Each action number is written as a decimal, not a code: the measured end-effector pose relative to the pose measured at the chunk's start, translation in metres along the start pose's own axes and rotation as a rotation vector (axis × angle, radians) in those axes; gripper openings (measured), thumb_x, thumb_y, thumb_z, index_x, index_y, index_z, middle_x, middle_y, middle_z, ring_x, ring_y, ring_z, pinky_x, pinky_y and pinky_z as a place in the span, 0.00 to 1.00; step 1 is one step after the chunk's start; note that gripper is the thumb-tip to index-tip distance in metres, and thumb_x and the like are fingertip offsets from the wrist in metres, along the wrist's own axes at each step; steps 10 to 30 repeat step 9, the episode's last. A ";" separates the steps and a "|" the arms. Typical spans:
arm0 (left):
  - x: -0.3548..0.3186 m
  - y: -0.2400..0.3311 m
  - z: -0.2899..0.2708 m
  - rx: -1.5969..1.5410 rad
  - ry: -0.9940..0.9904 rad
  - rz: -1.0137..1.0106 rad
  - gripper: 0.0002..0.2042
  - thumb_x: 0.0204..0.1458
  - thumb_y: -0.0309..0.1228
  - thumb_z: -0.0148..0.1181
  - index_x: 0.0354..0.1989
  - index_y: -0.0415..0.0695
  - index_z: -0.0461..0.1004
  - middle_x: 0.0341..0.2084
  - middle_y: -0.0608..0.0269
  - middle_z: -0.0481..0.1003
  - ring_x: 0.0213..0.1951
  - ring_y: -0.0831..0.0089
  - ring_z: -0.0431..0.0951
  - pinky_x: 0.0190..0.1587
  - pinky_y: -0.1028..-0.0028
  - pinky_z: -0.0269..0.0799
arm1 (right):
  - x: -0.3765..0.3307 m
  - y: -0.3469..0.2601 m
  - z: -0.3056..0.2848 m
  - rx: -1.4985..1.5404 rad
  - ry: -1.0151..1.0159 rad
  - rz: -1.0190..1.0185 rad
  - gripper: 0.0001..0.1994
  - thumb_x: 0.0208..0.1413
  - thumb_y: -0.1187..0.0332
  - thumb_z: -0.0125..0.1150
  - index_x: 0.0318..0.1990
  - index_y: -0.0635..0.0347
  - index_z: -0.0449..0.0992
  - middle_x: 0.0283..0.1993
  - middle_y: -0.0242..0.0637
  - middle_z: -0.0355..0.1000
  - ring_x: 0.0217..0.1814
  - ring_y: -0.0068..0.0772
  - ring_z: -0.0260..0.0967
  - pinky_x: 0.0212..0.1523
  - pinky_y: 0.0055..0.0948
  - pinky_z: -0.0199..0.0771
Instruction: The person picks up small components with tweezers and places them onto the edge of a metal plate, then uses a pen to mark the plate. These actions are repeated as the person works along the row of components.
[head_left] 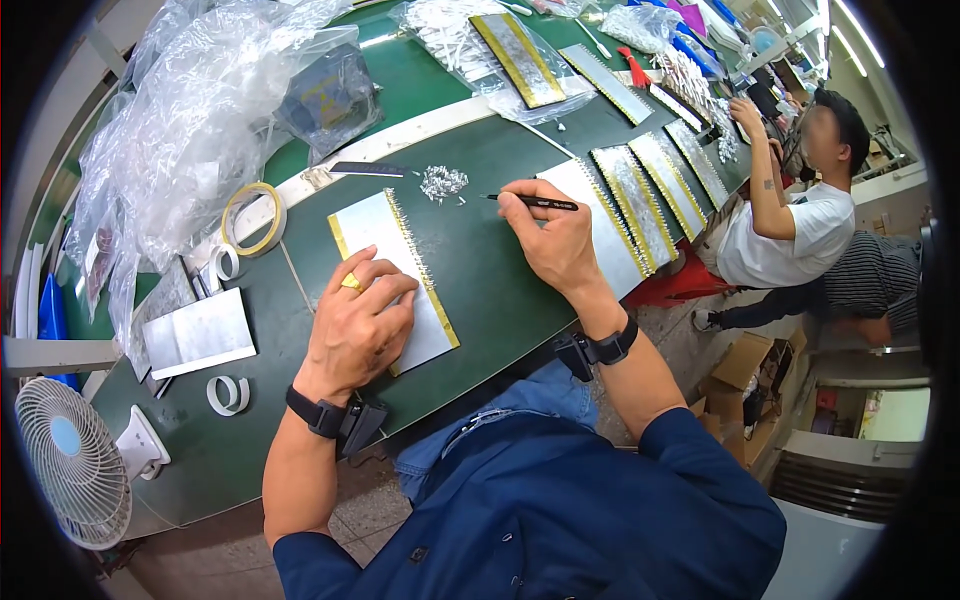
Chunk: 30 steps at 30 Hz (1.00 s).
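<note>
A flat metal plate (365, 225) with yellow tape along its edges lies on the green table before me. Small silvery pieces form a row down its right edge. My left hand (362, 322) rests on the plate, fingers bent and slightly apart, with a yellow band round one finger. In my right hand (553, 240) are slim black tweezers (550, 203), pinched between thumb and fingers. Their tip points left, toward a small pile of silvery pieces (443, 183) and apart from it. A cutter knife (368, 169) lies left of the pile.
Several taped plates (634, 205) line the table to the right. At left are a tape roll (254, 220), a bent metal sheet (200, 334) and a fan (75, 460). Clear plastic bags (190, 120) heap up behind. A co-worker (790, 200) sits at far right.
</note>
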<state>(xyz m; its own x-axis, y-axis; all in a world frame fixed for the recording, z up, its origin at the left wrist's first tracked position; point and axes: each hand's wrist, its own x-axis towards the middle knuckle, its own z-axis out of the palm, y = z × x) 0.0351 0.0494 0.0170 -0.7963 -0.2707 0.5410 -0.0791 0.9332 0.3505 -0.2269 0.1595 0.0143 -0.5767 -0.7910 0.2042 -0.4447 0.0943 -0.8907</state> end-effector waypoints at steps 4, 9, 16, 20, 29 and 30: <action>0.000 0.000 0.001 -0.001 0.005 0.002 0.04 0.53 0.20 0.70 0.30 0.42 0.81 0.40 0.67 0.83 0.49 0.65 0.84 0.71 0.51 0.76 | -0.004 -0.006 0.005 0.038 -0.039 0.014 0.10 0.71 0.68 0.70 0.49 0.69 0.85 0.37 0.38 0.87 0.40 0.22 0.86 0.43 0.23 0.82; -0.001 0.000 -0.001 -0.006 -0.010 -0.002 0.04 0.53 0.20 0.70 0.30 0.42 0.81 0.40 0.67 0.83 0.49 0.65 0.84 0.72 0.51 0.76 | -0.006 -0.010 0.013 -0.016 -0.048 0.073 0.11 0.72 0.66 0.70 0.51 0.67 0.86 0.38 0.43 0.88 0.40 0.22 0.85 0.43 0.24 0.83; -0.001 0.000 -0.001 -0.006 -0.010 -0.002 0.04 0.53 0.20 0.70 0.30 0.42 0.81 0.40 0.67 0.83 0.49 0.65 0.84 0.72 0.51 0.76 | -0.006 -0.010 0.013 -0.016 -0.048 0.073 0.11 0.72 0.66 0.70 0.51 0.67 0.86 0.38 0.43 0.88 0.40 0.22 0.85 0.43 0.24 0.83; -0.001 0.000 -0.001 -0.006 -0.010 -0.002 0.04 0.53 0.20 0.70 0.30 0.42 0.81 0.40 0.67 0.83 0.49 0.65 0.84 0.72 0.51 0.76 | -0.006 -0.010 0.013 -0.016 -0.048 0.073 0.11 0.72 0.66 0.70 0.51 0.67 0.86 0.38 0.43 0.88 0.40 0.22 0.85 0.43 0.24 0.83; -0.001 0.000 -0.001 -0.006 -0.010 -0.002 0.04 0.53 0.20 0.70 0.30 0.42 0.81 0.40 0.67 0.83 0.49 0.65 0.84 0.72 0.51 0.76 | -0.006 -0.010 0.013 -0.016 -0.048 0.073 0.11 0.72 0.66 0.70 0.51 0.67 0.86 0.38 0.43 0.88 0.40 0.22 0.85 0.43 0.24 0.83; -0.001 0.000 -0.001 -0.006 -0.010 -0.002 0.04 0.53 0.20 0.70 0.30 0.42 0.81 0.40 0.67 0.83 0.49 0.65 0.84 0.72 0.51 0.76 | -0.006 -0.010 0.013 -0.016 -0.048 0.073 0.11 0.72 0.66 0.70 0.51 0.67 0.86 0.38 0.43 0.88 0.40 0.22 0.85 0.43 0.24 0.83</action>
